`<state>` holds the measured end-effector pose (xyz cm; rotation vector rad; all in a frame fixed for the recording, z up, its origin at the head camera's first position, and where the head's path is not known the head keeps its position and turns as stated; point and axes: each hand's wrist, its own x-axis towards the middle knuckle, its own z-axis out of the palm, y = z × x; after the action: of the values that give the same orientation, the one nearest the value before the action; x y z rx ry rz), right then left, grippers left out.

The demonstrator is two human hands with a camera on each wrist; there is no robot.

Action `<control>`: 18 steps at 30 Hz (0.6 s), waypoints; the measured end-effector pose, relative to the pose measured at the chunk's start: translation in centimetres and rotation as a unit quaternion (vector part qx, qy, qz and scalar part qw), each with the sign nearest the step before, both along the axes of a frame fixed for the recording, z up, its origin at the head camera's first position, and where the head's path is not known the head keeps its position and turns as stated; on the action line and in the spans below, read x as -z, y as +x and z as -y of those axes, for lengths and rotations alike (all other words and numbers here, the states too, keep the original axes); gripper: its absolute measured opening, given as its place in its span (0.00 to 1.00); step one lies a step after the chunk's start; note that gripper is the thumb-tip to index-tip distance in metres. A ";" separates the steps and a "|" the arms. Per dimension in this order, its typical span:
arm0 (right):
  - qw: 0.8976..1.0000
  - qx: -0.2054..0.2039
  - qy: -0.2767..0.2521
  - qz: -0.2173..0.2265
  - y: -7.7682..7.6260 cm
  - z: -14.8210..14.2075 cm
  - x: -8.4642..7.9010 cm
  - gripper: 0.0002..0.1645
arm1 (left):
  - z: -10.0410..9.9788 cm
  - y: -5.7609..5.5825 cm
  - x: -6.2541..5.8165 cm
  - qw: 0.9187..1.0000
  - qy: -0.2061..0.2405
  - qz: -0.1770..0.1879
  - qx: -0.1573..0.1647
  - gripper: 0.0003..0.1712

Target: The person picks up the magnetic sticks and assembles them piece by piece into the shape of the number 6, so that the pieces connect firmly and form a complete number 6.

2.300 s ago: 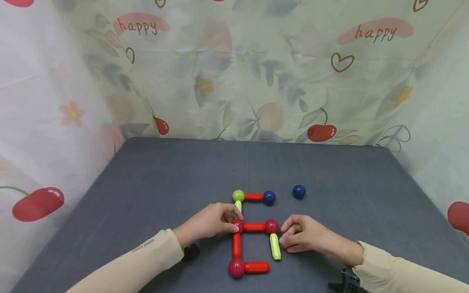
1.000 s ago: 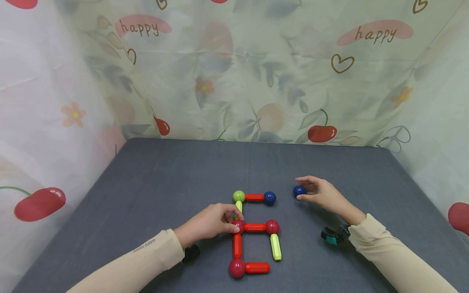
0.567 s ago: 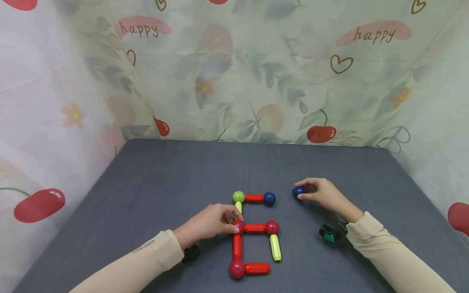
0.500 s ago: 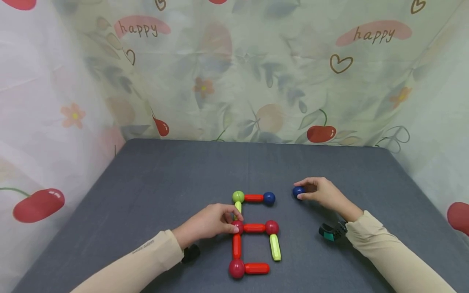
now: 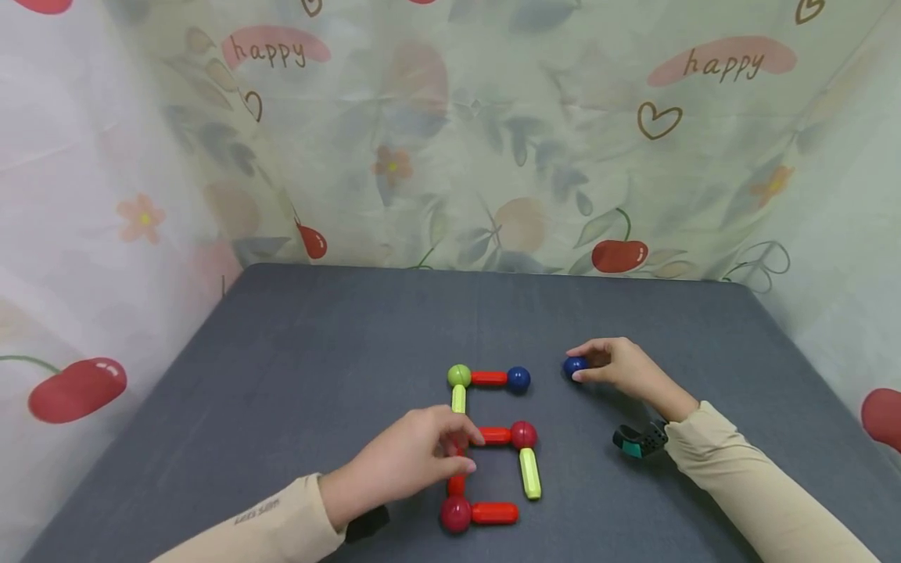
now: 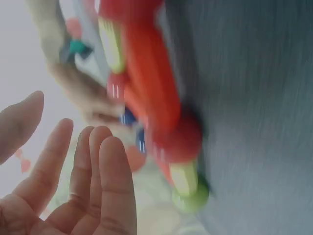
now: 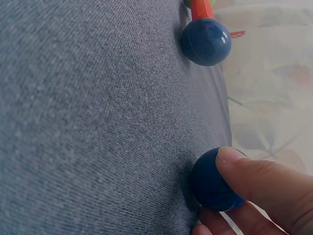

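Observation:
My right hand (image 5: 629,375) pinches a loose blue ball (image 7: 215,181) between thumb and fingers, with the ball at the tabletop. My left hand (image 5: 408,453) hovers over the left side of a shape built of balls and rods; its fingers (image 6: 117,181) are straight and hold nothing in the left wrist view. The shape has a green ball (image 5: 460,375), a red rod (image 5: 489,378) and a second blue ball (image 5: 518,380) at the far end. Nearer are a red ball (image 5: 523,435) with a yellow-green rod (image 5: 531,474), and another red ball (image 5: 456,514) with a red rod (image 5: 495,513). The left hand hides the middle-left red ball in the head view.
A dark grey cloth-covered table (image 5: 338,336) lies under everything. Behind and beside it hangs a patterned curtain (image 5: 479,156). A black band with a teal part (image 5: 637,442) sits at the right wrist.
My left hand has let go of the middle-left red ball and risen toward the camera. Earlier, my right hand moved from beside the yellow-green rod to the loose blue ball, which it grips.

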<state>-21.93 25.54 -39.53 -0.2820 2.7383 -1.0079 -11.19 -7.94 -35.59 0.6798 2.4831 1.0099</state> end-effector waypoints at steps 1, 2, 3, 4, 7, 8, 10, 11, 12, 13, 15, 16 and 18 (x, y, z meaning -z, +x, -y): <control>1.000 0.000 0.001 0.000 0.0 0.0 0.0 0.23 | -0.2 0.5 0.1 1.000 -0.008 -0.004 0.010 0.13; 1.000 0.001 0.002 0.000 0.0 0.0 0.0 0.23 | -0.3 0.9 0.3 1.000 -0.016 -0.008 0.020 0.13; 1.000 0.001 0.003 0.001 0.0 0.0 0.0 0.23 | -0.4 1.3 0.6 0.999 -0.026 -0.011 0.029 0.13; 1.000 0.000 0.003 0.001 0.0 0.0 0.0 0.23 | -0.6 1.6 0.8 0.999 -0.039 -0.013 0.035 0.13; 1.000 0.000 0.003 0.001 0.0 0.0 0.0 0.23 | -1.1 2.3 1.5 0.996 -0.075 -0.018 0.050 0.12; 1.000 0.000 0.002 0.001 0.0 0.0 0.0 0.23 | -1.2 2.4 1.7 0.995 -0.083 -0.019 0.052 0.11; 1.000 0.000 0.001 0.001 0.0 0.0 0.0 0.23 | -1.5 2.6 2.0 0.993 -0.101 -0.026 0.055 0.10; 1.000 0.000 0.001 0.001 0.0 0.0 0.0 0.23 | -1.6 2.6 2.1 0.992 -0.109 -0.031 0.058 0.10; 1.000 0.000 0.001 0.001 0.0 0.0 0.0 0.23 | -1.7 2.6 2.2 0.991 -0.117 -0.034 0.061 0.09; 1.000 0.000 0.001 0.001 0.0 0.0 0.0 0.23 | -1.8 2.6 2.2 0.989 -0.127 -0.035 0.062 0.09; 1.000 -0.001 0.001 0.002 0.0 0.0 0.0 0.23 | -2.0 2.6 2.4 0.987 -0.142 -0.035 0.063 0.09; 1.000 -0.001 0.001 0.001 0.0 0.0 0.0 0.23 | -2.1 2.5 2.4 0.986 -0.148 -0.036 0.063 0.09; 1.000 -0.002 0.001 0.001 0.0 0.0 0.0 0.23 | -2.3 2.5 2.6 0.985 -0.155 -0.038 0.064 0.09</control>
<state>-21.95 25.50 -39.52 -0.2853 2.7362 -1.0052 -8.71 -5.61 -38.17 0.7754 2.5448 0.5439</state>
